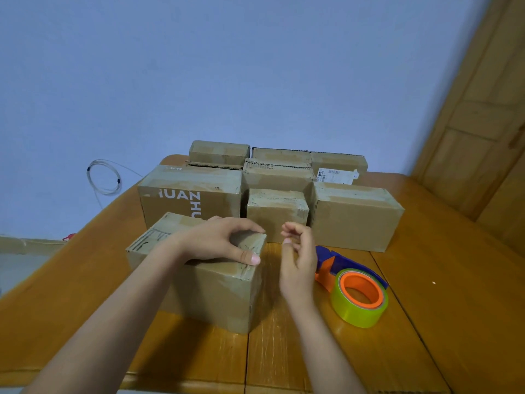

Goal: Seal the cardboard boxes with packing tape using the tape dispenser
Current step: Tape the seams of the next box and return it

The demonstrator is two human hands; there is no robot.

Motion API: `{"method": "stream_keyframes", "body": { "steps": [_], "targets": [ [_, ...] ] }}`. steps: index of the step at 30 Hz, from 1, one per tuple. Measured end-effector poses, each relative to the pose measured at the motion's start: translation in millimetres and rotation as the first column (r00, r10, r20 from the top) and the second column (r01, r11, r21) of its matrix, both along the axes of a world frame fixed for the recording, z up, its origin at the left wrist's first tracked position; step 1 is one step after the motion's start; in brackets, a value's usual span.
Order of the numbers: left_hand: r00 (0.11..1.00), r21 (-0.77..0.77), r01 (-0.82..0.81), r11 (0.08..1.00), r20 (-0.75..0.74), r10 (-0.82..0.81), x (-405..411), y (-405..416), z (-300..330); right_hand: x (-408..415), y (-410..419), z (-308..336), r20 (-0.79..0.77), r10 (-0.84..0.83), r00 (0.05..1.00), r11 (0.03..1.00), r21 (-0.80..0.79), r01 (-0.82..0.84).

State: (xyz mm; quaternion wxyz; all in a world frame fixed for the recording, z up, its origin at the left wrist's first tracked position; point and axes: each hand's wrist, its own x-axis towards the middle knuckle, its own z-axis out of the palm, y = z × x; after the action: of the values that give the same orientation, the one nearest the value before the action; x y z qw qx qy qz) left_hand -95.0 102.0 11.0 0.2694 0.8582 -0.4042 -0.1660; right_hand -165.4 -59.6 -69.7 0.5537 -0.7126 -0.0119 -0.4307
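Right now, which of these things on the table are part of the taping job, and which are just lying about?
Part of the job:
- near box, held on top by the left hand
- tape dispenser, lying on the table beside the right hand, which holds nothing
- stacked boxes behind

Just lying about:
- coiled cable by the wall
- wooden door on the right

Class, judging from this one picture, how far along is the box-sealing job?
Looks done: the brown cardboard boxes at the back show tape on top. In hand: the left hand holds the nearest cardboard box; the right hand is empty. Left: picking up the blue-and-orange tape dispenser lying on the wooden table.
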Motion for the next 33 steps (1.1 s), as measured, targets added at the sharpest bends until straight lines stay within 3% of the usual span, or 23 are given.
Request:
{"method": "stream_keyframes", "body": {
  "steps": [6, 10, 12, 14, 16, 18, 19, 21, 24, 29, 33],
  "targets": [
    [0.955, -0.199, 0.173, 0.965, -0.203, -0.214, -6.6, -2.0, 3.3, 5.5, -12.4, 29.5, 0.104, 0.018, 0.994, 0.996, -0.091, -0.009],
    [0.912, -0.270, 0.270, 0.924, -0.235, -0.335, -11.7, -6.8, 6.1, 11.0, -5.8, 42.3, 0.131, 0.057, 0.990, 0.977, -0.212, -0.028],
    [0.939, -0.377, 0.188, 0.907, -0.200, -0.278, -14.2, -0.1, 15.3, 12.2, -1.3, 48.5, 0.105, 0.102, 0.989, 0.965, -0.252, -0.072],
    [0.985, -0.440, 0.048, 0.897, -0.126, -0.114, -12.9, 11.7, 25.8, 10.2, 1.2, 54.5, 0.030, 0.146, 0.989, 0.949, -0.286, -0.131],
    [0.980, -0.312, -0.138, 0.940, 0.091, 0.174, -12.1, 24.3, 32.9, 7.3, 3.3, 61.1, -0.141, 0.215, 0.966, 0.908, -0.335, -0.251],
    [0.841, 0.026, -0.444, 0.896, 0.356, 0.407, -15.3, 33.2, 32.6, 6.3, 6.8, 64.3, -0.383, 0.265, 0.885, 0.804, -0.418, -0.423],
    [0.804, 0.172, -0.528, 0.832, 0.416, 0.425, -17.4, 33.9, 29.2, 6.1, 9.3, 64.3, -0.494, 0.270, 0.826, 0.736, -0.447, -0.508],
    [0.852, 0.346, -0.505, 0.791, 0.344, 0.393, -21.3, 30.5, 16.5, 3.9, 13.7, 62.4, -0.672, 0.283, 0.684, 0.625, -0.412, -0.663],
    [0.899, 0.362, -0.405, 0.840, 0.325, 0.293, -22.7, 23.7, -0.7, -3.4, 11.8, 62.3, -0.792, 0.241, 0.561, 0.584, -0.343, -0.736],
    [0.919, 0.249, -0.228, 0.941, 0.375, 0.123, -13.2, 14.2, -9.3, -22.1, -2.0, 66.7, -0.775, 0.132, 0.618, 0.595, -0.437, -0.674],
    [0.921, 0.213, -0.159, 0.964, 0.385, 0.067, -8.8, -2.0, -9.9, -32.6, -27.3, 71.9, -0.740, 0.125, 0.661, 0.599, -0.475, -0.644]
  ]
}}
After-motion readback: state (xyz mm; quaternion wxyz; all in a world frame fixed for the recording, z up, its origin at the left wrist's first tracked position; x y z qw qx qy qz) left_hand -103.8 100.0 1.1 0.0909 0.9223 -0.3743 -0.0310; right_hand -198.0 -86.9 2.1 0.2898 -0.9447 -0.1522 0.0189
